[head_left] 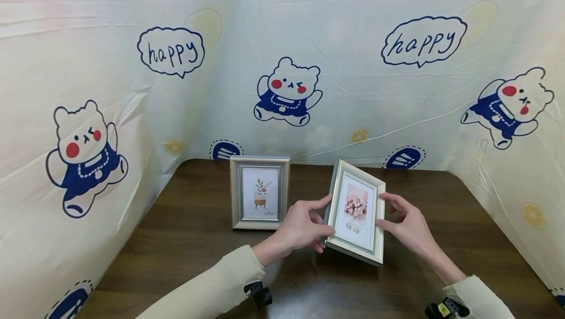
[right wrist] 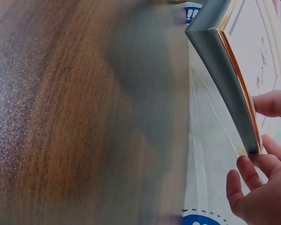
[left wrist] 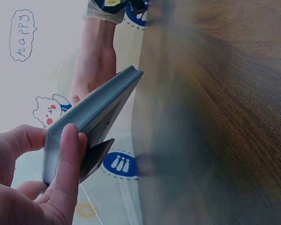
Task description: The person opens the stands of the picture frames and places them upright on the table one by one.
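Both hands hold a picture frame (head_left: 355, 211) with a pale, silvery border and a pink flower print lettered "free style". It is tilted and raised over the brown table. My left hand (head_left: 304, 225) grips its left edge, thumb on the front and fingers toward the back. On the opposite edge, my right hand (head_left: 408, 223) pinches the border between thumb and fingers. The left wrist view shows the frame (left wrist: 93, 105) edge-on, with its back stand (left wrist: 96, 159) jutting out behind. Seen from the right wrist, the frame's dark side (right wrist: 225, 84) faces the camera.
A second picture frame (head_left: 260, 223) with a potted plant print stands upright on the table (head_left: 198, 201), just left of my left hand. A pale curtain (head_left: 344, 88) printed with bears and "happy" bubbles surrounds the table at the back and sides.
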Available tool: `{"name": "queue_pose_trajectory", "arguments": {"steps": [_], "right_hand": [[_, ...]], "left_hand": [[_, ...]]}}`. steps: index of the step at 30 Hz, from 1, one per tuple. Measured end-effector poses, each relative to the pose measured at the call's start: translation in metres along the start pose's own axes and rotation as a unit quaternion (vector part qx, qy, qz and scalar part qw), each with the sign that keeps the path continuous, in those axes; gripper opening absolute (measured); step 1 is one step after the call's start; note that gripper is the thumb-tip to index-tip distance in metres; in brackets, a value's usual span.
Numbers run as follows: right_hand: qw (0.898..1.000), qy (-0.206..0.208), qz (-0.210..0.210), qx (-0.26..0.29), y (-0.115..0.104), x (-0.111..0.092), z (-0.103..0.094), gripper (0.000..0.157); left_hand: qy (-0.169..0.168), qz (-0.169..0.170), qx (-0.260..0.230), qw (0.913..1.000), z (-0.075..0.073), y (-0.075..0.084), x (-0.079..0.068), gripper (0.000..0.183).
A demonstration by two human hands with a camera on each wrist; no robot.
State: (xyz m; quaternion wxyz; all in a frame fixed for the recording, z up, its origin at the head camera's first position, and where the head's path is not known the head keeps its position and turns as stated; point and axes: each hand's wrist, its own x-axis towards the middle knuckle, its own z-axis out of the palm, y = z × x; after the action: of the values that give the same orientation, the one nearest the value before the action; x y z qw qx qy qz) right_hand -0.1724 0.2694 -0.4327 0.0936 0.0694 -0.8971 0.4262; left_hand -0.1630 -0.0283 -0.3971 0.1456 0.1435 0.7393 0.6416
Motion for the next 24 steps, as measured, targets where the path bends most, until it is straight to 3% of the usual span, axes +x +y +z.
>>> {"name": "queue_pose_trajectory", "arguments": {"steps": [24], "right_hand": [[1.000, 0.010, -0.016, 0.022, 0.001, 0.001, 0.000, 0.059]], "left_hand": [[0.010, 0.026, 0.060, 0.9978, 0.004, 0.012, -0.001, 0.082]]}}
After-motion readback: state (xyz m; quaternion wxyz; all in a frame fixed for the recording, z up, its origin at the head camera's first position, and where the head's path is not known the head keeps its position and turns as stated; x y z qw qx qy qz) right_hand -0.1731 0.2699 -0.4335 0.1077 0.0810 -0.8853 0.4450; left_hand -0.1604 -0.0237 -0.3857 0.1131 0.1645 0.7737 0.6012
